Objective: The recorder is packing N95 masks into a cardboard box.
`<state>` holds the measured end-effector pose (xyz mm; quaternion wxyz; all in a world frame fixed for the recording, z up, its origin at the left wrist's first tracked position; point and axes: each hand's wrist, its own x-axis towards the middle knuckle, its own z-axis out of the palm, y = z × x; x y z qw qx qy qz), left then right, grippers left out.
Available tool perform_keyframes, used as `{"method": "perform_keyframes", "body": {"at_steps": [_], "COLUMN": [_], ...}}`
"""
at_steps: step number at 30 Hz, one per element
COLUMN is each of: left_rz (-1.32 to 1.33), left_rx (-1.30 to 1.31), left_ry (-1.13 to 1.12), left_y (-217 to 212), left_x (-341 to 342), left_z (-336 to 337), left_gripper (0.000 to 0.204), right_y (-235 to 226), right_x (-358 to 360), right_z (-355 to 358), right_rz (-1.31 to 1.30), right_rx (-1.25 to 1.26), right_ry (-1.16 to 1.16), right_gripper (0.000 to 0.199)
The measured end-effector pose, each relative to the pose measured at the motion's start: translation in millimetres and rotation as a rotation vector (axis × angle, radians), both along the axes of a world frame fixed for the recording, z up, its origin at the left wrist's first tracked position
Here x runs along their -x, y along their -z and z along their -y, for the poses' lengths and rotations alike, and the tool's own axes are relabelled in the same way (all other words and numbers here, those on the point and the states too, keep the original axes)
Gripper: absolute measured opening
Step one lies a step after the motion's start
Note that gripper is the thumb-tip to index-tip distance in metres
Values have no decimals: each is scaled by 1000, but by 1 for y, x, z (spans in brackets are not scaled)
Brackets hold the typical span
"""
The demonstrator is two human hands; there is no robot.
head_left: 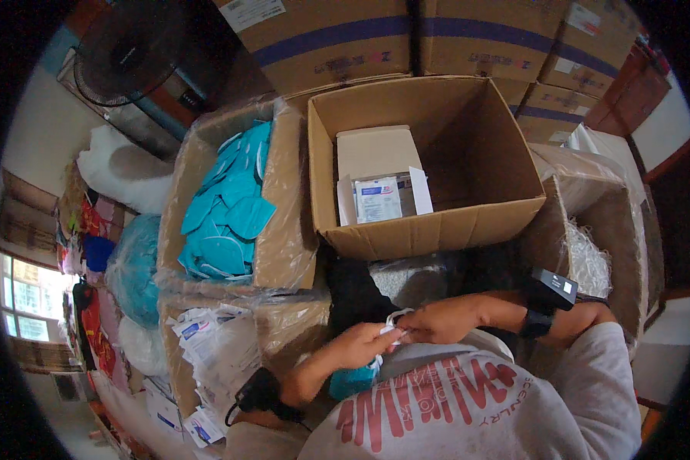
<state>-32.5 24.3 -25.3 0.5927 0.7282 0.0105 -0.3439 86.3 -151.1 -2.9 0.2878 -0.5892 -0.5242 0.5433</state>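
Note:
My left hand and my right hand meet in front of my chest, fingers closed. A white strap is pinched between them. Below my left hand hangs a teal face mask, partly hidden by the hand and my shirt; the strap appears to belong to it. Many similar teal masks fill a plastic-lined carton at the far left. White printed packets lie in another carton, nearer to my left arm.
Ahead stands a large open carton holding an opened small box of packets. White elastic loops fill a lined carton at right. Sealed cartons are stacked behind. A black fan and a bag of teal masks stand left.

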Motion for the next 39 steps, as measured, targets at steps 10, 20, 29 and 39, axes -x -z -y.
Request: {"method": "perform_keyframes", "body": {"at_steps": [10,20,29,39], "left_rz": [-82,-40,-6,164], "left_rx": [241,115,99,54], "left_ry": [-176,94,-107,-170], "left_y": [10,-2,0,19], "left_x": [15,24,40,13], "left_z": [12,33,31,8], "left_gripper": [30,28,26,26], "right_y": [-13,-54,-49,15], "right_x": [-3,-43,-96,-87], "right_z": [7,68,122,151], "right_rz": [-158,-250,-88,-461], "right_rx": [-20,180,409,557], "right_ry": [40,-213,-63,645], "right_gripper": [38,30,32,22]}}
